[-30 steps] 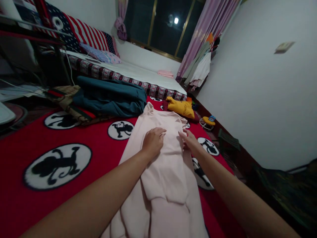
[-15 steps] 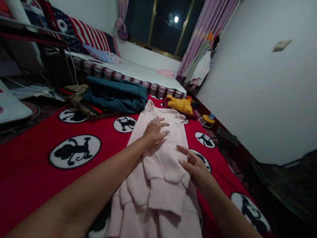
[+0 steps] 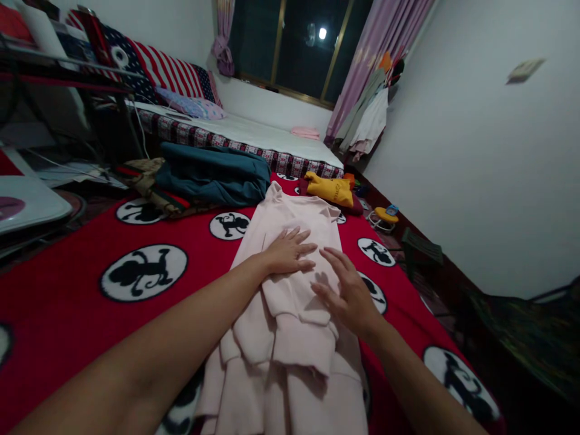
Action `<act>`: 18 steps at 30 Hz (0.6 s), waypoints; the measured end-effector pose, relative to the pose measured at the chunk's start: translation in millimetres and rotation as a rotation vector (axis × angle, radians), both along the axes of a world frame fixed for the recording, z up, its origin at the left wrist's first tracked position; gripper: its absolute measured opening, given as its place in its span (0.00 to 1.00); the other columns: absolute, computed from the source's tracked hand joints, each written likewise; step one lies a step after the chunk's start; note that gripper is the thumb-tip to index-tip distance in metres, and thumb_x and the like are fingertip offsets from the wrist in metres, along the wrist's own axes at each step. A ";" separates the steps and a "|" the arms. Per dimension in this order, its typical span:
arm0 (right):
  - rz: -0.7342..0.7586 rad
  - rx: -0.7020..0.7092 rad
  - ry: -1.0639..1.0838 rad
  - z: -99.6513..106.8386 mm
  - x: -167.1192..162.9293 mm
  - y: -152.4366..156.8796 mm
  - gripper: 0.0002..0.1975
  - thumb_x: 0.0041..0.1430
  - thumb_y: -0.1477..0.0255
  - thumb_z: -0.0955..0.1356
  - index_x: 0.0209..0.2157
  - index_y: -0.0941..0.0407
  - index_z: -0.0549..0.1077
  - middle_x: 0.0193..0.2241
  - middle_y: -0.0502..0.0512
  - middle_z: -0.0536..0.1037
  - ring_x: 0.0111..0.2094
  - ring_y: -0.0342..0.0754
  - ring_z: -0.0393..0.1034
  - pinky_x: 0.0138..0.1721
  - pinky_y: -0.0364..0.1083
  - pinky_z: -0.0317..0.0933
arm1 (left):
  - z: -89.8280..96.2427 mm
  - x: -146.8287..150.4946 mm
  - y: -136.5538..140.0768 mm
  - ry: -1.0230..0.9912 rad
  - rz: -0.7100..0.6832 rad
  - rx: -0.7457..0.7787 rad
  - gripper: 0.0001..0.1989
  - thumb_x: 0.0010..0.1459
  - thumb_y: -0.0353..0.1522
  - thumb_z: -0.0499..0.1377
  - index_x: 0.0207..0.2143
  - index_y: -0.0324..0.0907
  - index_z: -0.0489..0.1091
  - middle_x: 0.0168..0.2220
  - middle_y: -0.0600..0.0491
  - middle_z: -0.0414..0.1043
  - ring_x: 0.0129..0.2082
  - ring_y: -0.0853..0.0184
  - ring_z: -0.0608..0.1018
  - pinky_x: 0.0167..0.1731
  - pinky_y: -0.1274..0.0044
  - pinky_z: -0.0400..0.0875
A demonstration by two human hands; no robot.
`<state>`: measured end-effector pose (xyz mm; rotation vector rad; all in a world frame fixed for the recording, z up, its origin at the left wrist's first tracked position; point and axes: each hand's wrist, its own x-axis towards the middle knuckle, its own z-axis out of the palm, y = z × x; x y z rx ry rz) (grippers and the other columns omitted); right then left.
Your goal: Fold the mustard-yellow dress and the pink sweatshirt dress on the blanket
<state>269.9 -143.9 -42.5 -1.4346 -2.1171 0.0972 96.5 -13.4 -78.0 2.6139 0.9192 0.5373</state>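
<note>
A pale pink long-sleeved top [image 3: 299,211] lies on the red blanket [image 3: 190,326], its sleeves folded in over the body and the cuffs pointing toward me. My left hand [image 3: 290,251] rests flat on the middle of the top with its fingers spread. To its right, my right hand [image 3: 347,290] hovers over or lightly touches the folded sleeve near the top's right edge; its fingers are apart and hold nothing. The lower end of the top runs out of view at the bottom.
Beyond the top lie a folded teal garment [image 3: 212,175] and a patterned brown cloth [image 3: 149,187]. A yellow folded garment [image 3: 330,189] sits at the far right. A low bed [image 3: 254,130] stands under the window. On the right are a small stool [image 3: 385,214] and the wall.
My left hand has slid slightly toward me and flattened onto the top. My right hand has moved up and inward, closer to the left. The view has shifted slightly.
</note>
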 end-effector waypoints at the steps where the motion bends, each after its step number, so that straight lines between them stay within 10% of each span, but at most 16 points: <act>1: 0.056 -0.025 -0.024 -6.2 -4.8 5.9 0.35 0.60 0.55 0.64 0.65 0.54 0.54 0.64 0.63 0.57 0.64 0.58 0.53 0.60 0.59 0.54 | -0.1 -0.9 2.1 -0.042 0.004 -0.015 0.29 0.60 0.47 0.54 0.61 0.49 0.61 0.68 0.46 0.46 0.68 0.50 0.47 0.63 0.54 0.40; 9: 0.124 -0.091 -0.254 -43.0 -22.4 12.8 0.31 0.65 0.56 0.59 0.66 0.50 0.50 0.67 0.61 0.50 0.67 0.57 0.43 0.62 0.66 0.43 | 3.2 -17.5 20.8 -0.813 0.359 -0.305 0.21 0.64 0.33 0.49 0.57 0.35 0.65 0.59 0.42 0.65 0.58 0.62 0.69 0.57 0.71 0.62; 18: 0.317 -0.047 -0.146 -26.3 -19.0 1.5 0.21 0.67 0.63 0.59 0.60 0.49 0.64 0.64 0.56 0.59 0.64 0.53 0.53 0.63 0.59 0.49 | -2.7 -47.9 -10.7 -0.640 0.251 -0.064 0.21 0.53 0.25 0.56 0.51 0.40 0.70 0.57 0.43 0.63 0.57 0.61 0.68 0.52 0.70 0.69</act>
